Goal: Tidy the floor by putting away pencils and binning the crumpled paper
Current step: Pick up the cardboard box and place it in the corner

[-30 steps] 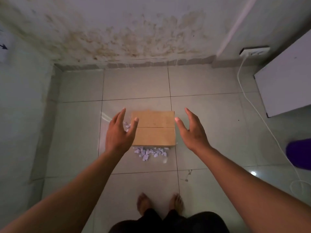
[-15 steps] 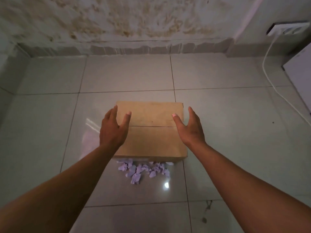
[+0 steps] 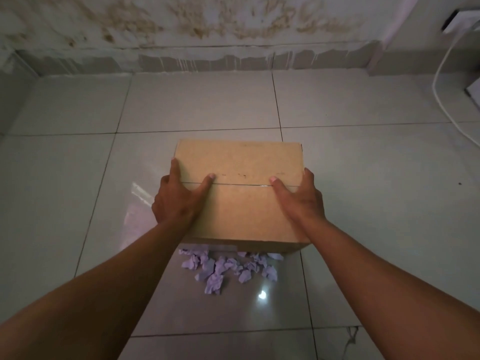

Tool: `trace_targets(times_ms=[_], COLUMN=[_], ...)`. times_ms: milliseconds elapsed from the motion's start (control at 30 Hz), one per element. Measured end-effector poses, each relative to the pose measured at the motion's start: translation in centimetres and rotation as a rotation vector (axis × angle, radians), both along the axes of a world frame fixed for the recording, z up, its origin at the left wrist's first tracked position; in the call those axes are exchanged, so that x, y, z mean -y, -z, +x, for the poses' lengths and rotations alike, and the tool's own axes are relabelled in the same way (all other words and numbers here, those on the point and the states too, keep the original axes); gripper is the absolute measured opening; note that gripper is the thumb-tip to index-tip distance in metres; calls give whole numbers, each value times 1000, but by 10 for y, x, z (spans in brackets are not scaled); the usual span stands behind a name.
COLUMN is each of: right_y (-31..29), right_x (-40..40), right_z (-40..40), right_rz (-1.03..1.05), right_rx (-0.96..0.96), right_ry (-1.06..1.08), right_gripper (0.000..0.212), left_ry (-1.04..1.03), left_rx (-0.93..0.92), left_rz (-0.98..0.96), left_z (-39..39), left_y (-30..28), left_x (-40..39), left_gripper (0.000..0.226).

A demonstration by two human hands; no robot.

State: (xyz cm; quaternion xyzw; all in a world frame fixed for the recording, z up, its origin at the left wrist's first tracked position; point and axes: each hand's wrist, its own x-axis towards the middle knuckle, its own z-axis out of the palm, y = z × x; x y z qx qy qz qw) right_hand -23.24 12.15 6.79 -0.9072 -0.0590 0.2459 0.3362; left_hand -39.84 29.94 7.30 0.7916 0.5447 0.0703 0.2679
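A closed brown cardboard box [image 3: 240, 162] stands on the tiled floor in the middle of the view. My left hand [image 3: 176, 197] clasps its left side, thumb lying on the top seam. My right hand [image 3: 301, 198] clasps the right side the same way. Several crumpled pale purple paper scraps [image 3: 228, 268] lie on the floor against the box's near edge, between my forearms. No pencils are in sight.
A stained wall [image 3: 207, 27] with a skirting strip runs across the back. A white cable [image 3: 441, 81] drops from a wall socket [image 3: 462, 20] at the far right, next to a white object's corner [image 3: 474, 90]. Glossy floor tiles [image 3: 65, 178] surround the box.
Both hands have come down from hovering apart onto the sides of the box and closed on it. The view has moved closer to the box and floor.
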Motion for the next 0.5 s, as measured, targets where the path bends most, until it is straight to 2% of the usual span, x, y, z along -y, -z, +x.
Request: trace_targets(times_ms=[133,233,367,500], right_y=[-15,-47,-121,-231], right_x=[-2,-4,-5,-13], right_z=[-1,-5,-20,-37], right_rz=[25,34,26,18], right_rx=[-19,-24,0,19], right_ry=[-14,-3,5,-10], right_gripper=[91,89,90,86], left_ry=[-5,-10,-12,-47], left_rx=[11,25,26,23], left_rz=[0,5,-7,-14], left_z=[-4,-9,-23,-41], left_y=[-15,-50,-129,-242], left_x=[-1,-1,-1,-6], left_gripper=[97,96,96,99])
